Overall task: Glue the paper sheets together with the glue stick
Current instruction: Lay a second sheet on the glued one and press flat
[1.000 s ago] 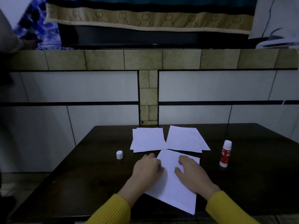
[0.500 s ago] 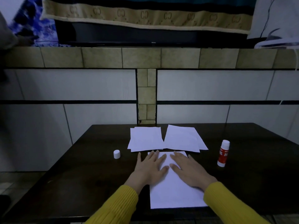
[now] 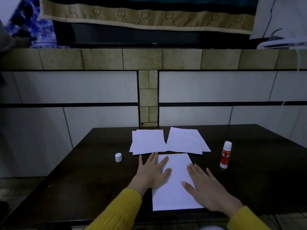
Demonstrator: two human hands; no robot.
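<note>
While both palms press flat on the near paper sheet (image 3: 172, 181) at the front of the dark table (image 3: 83, 171), the left hand (image 3: 153, 171) lies with straight, spread fingers over the sheet's left edge and the right hand (image 3: 207, 188) lies flat across its right edge, neither gripping anything. Uncapped, the glue stick (image 3: 225, 155) stands upright well to the right of the sheet, its white cap (image 3: 118, 157) apart on the left, and two loose stacks of paper (image 3: 147, 141) (image 3: 184, 141) wait just beyond the fingertips. Left open, the stick could dry at the tip, and a reaching sleeve could knock it over; uneven pressure could skew the joined sheets or leave a wrinkle before the glue sets. Compared with half a second earlier, the hands have slid apart from the sheet's middle toward its two sides, smoothing outward, while the sheet itself lies square as before.
</note>
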